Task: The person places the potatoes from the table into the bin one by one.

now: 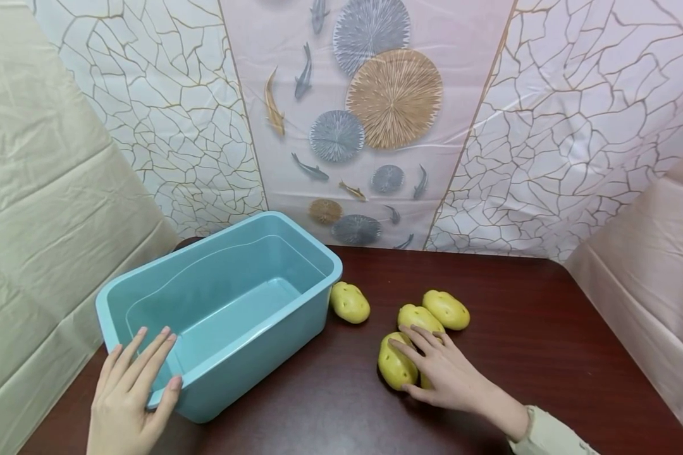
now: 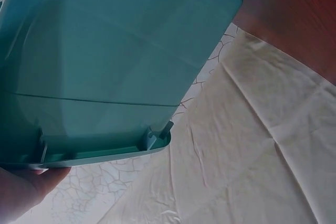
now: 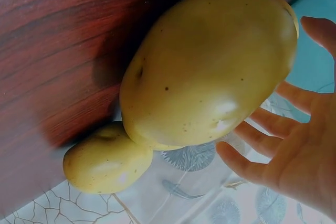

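Note:
Over the near left rim of a light blue plastic bin [image 1: 279, 354] lies my left hand [image 1: 128, 395], its fingers extended and its thumb by the rim. In the left wrist view, part of that hand [image 2: 26, 190] shows at the bin's rim, below the outer wall [image 2: 115, 51]. My right hand [image 1: 452, 376] reaches over a cluster of yellow potatoes, fingers spread, nearest to the front potato [image 1: 395, 363]. Another potato [image 1: 425, 381] is mostly hidden under this hand. Up close, the right wrist view shows a large potato [image 3: 210, 66] in front of the spread fingers.
Behind the right hand's fingertips lies a potato [image 1: 418, 317], with another potato [image 1: 446, 309] beside it. A single potato [image 1: 350, 303] sits close to the bin's right side. Patterned cloth [image 1: 546, 158] hangs behind the dark reddish table [image 1: 523, 316].

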The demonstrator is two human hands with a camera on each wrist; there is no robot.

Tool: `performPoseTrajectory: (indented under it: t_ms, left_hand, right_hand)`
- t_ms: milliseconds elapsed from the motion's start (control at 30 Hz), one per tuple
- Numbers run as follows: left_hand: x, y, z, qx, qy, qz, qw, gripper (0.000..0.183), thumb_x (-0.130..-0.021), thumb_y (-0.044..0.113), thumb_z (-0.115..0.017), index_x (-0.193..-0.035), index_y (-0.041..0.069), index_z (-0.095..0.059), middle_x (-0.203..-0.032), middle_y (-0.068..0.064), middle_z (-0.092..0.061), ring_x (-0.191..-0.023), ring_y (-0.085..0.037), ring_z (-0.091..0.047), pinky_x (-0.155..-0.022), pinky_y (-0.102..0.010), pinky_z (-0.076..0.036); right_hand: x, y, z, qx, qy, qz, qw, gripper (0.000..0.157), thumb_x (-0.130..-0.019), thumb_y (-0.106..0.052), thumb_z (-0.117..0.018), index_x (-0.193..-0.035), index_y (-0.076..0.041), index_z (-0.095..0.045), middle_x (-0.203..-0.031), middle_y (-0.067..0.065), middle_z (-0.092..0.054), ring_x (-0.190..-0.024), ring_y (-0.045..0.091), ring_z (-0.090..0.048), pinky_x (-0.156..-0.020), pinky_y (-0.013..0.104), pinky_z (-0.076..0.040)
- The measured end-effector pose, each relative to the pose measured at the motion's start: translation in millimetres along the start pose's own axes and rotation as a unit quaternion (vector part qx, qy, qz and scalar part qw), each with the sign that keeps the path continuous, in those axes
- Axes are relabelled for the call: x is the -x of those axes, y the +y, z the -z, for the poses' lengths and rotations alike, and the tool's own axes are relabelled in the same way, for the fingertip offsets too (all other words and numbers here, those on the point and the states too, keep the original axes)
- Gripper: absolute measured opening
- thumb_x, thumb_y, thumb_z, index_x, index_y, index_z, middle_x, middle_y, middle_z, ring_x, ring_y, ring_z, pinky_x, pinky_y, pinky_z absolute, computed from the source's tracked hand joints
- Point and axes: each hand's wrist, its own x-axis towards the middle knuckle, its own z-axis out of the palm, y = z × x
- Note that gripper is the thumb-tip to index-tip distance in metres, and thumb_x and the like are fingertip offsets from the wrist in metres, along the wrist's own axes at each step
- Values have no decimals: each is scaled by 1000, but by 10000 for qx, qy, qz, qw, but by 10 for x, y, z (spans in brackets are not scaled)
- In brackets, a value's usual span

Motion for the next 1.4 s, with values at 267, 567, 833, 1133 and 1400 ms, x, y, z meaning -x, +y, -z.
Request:
performPoseTrajectory:
  t_ms: [267,567,833,1133,1400]
  left_hand:
    - [7,13,-30,84,105,-26,9999,53,-89,49,-42,-114,7,-61,-126,7,-54,-127,-14,-40,-108,-37,-20]
    - [5,28,-64,142,225,-58,9996,52,-89,47,-43,-113,5,-62,-124,4,-56,-127,-17,-41,-107,-38,-20]
    - [0,38,-60,146,306,-40,9994,53,-89,47,-43,-111,3,-63,-125,4,-56,-127,-17,-41,-108,-36,-20]
    - [-12,55,-58,232,462,-30,9987,52,-89,45,-44,-109,1,-63,-123,3,-57,-126,-18,-42,-107,-35,-21]
    - [-8,53,-56,218,436,4,9988,52,-89,46,-44,-109,2,-63,-124,4,-56,-126,-18,-42,-107,-35,-20]
  right_hand:
    - [-22,7,-17,132,-96,196,9997,70,-67,-46,-69,-128,-19,-48,-130,11,-47,-116,31,-46,-80,49,-37]
    - [-79,3,-30,49,-469,189,9987,72,-67,-50,-67,-129,-21,-46,-133,11,-45,-120,31,-42,-82,49,-36]
    - [-115,19,-46,-233,-922,180,9953,75,-68,-51,-67,-132,-22,-42,-136,12,-41,-124,32,-38,-83,51,-35]
    - [-139,26,-73,-352,-994,265,9941,77,-67,-49,-68,-133,-22,-41,-137,15,-39,-125,32,-36,-84,53,-35]
    - [-162,28,-107,-452,-1113,282,9924,78,-66,-48,-69,-134,-23,-40,-138,17,-37,-126,33,-35,-85,54,-34]
